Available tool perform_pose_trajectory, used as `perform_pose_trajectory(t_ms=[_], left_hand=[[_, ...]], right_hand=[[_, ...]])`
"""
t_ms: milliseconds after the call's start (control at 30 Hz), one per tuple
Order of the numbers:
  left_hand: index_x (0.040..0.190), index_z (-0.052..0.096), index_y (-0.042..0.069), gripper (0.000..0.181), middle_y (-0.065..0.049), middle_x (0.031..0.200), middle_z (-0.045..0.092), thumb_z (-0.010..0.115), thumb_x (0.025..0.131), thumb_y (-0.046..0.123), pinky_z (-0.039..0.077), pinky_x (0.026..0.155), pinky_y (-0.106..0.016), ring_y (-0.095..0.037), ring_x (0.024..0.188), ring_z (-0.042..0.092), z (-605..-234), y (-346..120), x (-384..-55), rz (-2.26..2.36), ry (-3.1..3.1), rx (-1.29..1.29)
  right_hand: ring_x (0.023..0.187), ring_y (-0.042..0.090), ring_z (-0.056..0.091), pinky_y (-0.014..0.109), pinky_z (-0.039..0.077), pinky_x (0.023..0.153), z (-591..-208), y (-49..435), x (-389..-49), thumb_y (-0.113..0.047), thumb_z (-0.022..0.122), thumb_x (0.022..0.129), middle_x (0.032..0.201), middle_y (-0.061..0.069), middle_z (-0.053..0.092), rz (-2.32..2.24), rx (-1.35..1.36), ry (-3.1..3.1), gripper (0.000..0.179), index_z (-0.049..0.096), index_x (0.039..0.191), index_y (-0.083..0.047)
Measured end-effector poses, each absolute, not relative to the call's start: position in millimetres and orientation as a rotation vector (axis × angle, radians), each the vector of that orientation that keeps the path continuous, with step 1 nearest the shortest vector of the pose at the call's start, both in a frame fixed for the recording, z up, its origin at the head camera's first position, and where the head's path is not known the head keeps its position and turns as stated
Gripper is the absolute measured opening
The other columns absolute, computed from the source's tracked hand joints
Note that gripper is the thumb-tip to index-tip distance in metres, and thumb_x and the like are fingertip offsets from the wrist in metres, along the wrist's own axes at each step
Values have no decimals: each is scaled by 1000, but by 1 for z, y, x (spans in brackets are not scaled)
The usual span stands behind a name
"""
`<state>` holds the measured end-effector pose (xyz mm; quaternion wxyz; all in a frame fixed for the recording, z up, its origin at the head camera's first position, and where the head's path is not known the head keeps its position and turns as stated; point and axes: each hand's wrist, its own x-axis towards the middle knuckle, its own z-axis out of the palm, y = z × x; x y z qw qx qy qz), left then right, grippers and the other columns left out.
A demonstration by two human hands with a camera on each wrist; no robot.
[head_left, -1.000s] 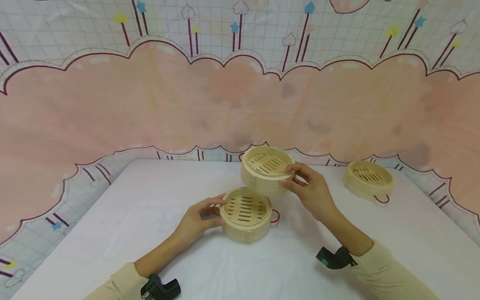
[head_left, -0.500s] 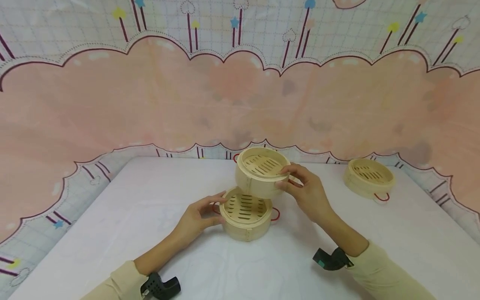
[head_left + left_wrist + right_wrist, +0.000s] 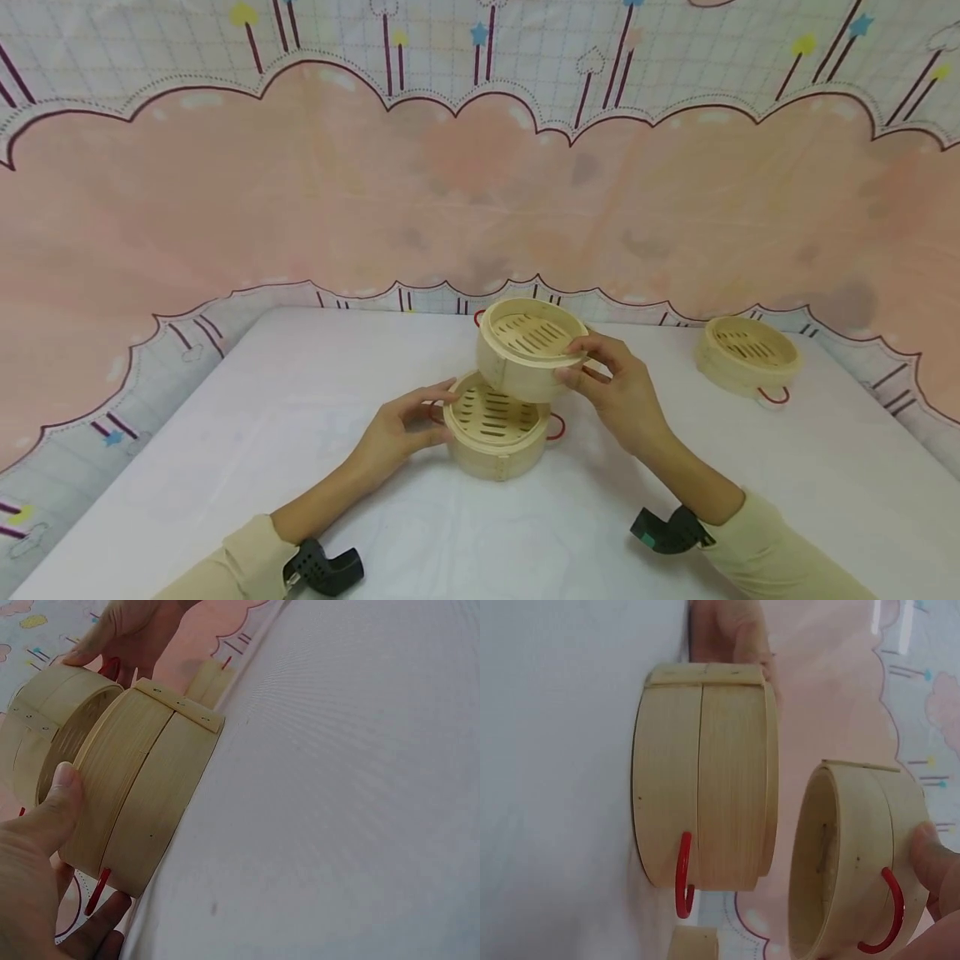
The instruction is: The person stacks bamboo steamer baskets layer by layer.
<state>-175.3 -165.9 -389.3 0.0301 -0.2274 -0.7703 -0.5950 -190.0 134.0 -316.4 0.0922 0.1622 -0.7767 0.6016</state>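
Observation:
My left hand (image 3: pixel 397 429) grips the left side of a round bamboo steamer basket (image 3: pixel 495 462) standing on the table, its thumb at the rim in the left wrist view. Red loop handles stick out from this basket's sides, and its floor is slatted. A second bamboo steamer basket (image 3: pixel 517 377) is held in the air by my right hand (image 3: pixel 618 392), thumb and fingers pinching its right edge. It hangs slightly tilted over the back of the lower basket and hides part of its rim. In the right wrist view a gap shows between the lower basket (image 3: pixel 705 780) and the raised basket (image 3: pixel 862 855).
A third bamboo steamer basket (image 3: pixel 731 375) with a red handle stands at the table's back right. The white-covered table (image 3: pixel 300 400) ends at a patterned pink and white backdrop (image 3: pixel 375 200). Black wrist cameras (image 3: pixel 330 571) sit on both forearms.
My right hand has brought the raised basket a little left and closer over the lower one, covering more of it. My left hand keeps its grip, and the head view has shifted slightly.

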Motion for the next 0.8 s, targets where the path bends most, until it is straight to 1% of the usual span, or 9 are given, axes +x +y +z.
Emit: perform_pose_trajectory(t_ms=[133,267,367,467,600,733,800], left_hand=[[124,61,9,47,-1,142,48,77,79,10,50,85,-32,-25,100,60,-389,-167,-177,-1816,-2371,-712],[129,58,11,54,-1,139,51,78,78,9,50,87,-35,-25,101,61,-387,-168,-178,-1786,-2356,-732],[133,55,13,61,-2,135,54,79,77,8,51,87,-37,-24,102,62,-387,-168,-179,-1763,-2339,-730],[137,51,17,68,-2,134,54,79,76,7,49,90,-40,-24,105,62,-386,-169,-179,-1738,-2321,-734],[140,47,17,74,-5,137,52,79,75,5,46,95,-44,-27,115,57,-386,-168,-180,-1693,-2291,-781],[139,47,14,74,-7,136,53,79,74,1,46,93,-45,-27,124,49,-384,-166,-178,-1648,-2281,-787],[138,48,11,74,-10,135,53,79,73,-2,47,91,-48,-29,125,46,-381,-164,-175,-1633,-2275,-780]], right_hand=[[119,24,46,43,41,101,-316,131,-187,-10,75,83,128,9,47,1764,488,-2323,30,59,108,-4],[117,24,47,42,43,98,-318,130,-186,-9,75,82,120,8,48,1746,503,-2337,29,60,107,-5],[117,24,48,42,44,97,-319,129,-186,-10,76,82,118,8,49,1731,522,-2346,29,61,107,-6],[116,23,48,41,45,96,-320,127,-186,-13,77,81,117,7,49,1733,526,-2361,29,62,105,-8],[116,23,48,42,45,96,-322,126,-184,-16,78,80,118,6,49,1732,523,-2394,29,62,104,-11],[117,25,47,46,44,96,-324,124,-182,-17,78,81,119,6,49,1721,538,-2411,29,62,105,-11],[117,24,47,46,45,96,-325,123,-181,-17,78,80,118,5,49,1713,544,-2416,28,63,104,-12]])
